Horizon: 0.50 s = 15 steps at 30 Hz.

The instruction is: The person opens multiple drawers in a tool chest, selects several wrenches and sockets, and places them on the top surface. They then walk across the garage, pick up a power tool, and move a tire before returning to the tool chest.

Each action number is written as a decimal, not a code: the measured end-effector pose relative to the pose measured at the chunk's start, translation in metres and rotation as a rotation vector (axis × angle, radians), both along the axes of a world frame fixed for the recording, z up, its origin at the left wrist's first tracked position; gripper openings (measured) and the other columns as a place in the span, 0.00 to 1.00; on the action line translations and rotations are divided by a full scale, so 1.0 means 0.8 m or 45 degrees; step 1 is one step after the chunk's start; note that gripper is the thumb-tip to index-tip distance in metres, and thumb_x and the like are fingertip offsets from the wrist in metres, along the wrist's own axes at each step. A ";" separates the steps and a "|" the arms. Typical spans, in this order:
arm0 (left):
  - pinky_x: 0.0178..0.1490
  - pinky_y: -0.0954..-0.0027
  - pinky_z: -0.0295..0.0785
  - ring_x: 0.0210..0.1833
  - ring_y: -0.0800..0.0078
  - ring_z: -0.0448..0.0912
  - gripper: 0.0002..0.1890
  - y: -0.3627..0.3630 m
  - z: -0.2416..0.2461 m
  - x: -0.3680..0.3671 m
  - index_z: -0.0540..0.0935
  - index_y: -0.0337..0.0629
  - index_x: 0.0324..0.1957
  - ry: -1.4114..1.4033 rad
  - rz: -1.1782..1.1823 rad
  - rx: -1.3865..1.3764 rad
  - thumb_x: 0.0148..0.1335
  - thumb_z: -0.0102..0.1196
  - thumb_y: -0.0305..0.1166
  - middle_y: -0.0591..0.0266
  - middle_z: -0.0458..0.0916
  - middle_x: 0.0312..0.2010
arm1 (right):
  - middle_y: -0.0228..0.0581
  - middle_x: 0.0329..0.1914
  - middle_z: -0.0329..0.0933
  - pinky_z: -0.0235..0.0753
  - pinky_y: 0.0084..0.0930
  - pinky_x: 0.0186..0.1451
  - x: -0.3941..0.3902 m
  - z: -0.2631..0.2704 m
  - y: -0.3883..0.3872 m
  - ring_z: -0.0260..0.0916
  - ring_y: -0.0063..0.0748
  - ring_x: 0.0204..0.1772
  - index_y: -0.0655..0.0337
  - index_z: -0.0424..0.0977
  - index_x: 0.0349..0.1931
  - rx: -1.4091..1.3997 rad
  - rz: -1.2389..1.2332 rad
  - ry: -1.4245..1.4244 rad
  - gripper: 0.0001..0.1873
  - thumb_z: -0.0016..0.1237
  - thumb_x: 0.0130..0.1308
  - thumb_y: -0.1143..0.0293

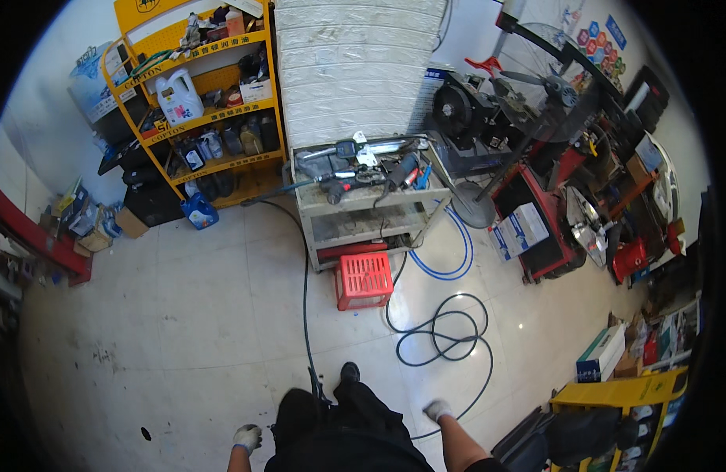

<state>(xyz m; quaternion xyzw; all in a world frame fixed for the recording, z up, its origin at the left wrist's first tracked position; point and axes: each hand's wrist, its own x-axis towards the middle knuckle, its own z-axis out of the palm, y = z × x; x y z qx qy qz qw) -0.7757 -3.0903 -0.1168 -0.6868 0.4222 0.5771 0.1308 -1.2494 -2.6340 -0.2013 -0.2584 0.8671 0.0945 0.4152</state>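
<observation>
My left hand (248, 436), in a pale work glove, hangs low beside my leg with its fingers curled. My right hand (438, 409), also gloved and somewhat blurred, hangs on the other side, above a black hose (488, 377) on the floor. I see nothing held in either hand, but the inner fingers are hidden. Ahead stands a grey metal tool cart (372, 228) with several hand tools on top, among them a dark power tool (402, 171). A red plastic stool (366, 282) stands against the cart's front.
A yellow shelf rack (221, 108) with bottles is at the back left, a blue jug (199, 211) below it. A blue hose (451, 274) lies right of the cart. A pedestal fan (552, 88) and red cabinet (540, 230) stand right. Another yellow rack (625, 389) is near right.
</observation>
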 end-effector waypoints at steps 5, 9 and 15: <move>0.37 0.55 0.83 0.35 0.60 0.85 0.11 -0.069 -0.010 0.010 0.84 0.40 0.46 -0.173 0.224 0.015 0.63 0.56 0.32 0.52 0.85 0.38 | 0.47 0.30 0.84 0.78 0.34 0.38 -0.222 0.138 -0.319 0.81 0.37 0.32 0.68 0.82 0.37 -0.850 -0.694 0.171 0.17 0.53 0.64 0.60; 0.52 0.52 0.77 0.50 0.51 0.82 0.22 -0.168 -0.063 -0.022 0.86 0.43 0.48 -0.072 -1.078 -0.257 0.66 0.53 0.49 0.52 0.86 0.47 | 0.51 0.39 0.86 0.80 0.34 0.48 -0.274 0.197 -0.500 0.83 0.40 0.42 0.69 0.81 0.47 -1.021 -0.776 0.104 0.18 0.52 0.67 0.62; 0.30 0.59 0.76 0.28 0.62 0.79 0.08 -0.427 -0.094 -0.211 0.82 0.44 0.37 0.154 -0.250 0.056 0.66 0.51 0.35 0.57 0.81 0.27 | 0.57 0.50 0.84 0.78 0.41 0.62 -0.238 0.142 -0.579 0.81 0.54 0.55 0.64 0.83 0.49 -0.327 -0.645 0.062 0.26 0.55 0.60 0.51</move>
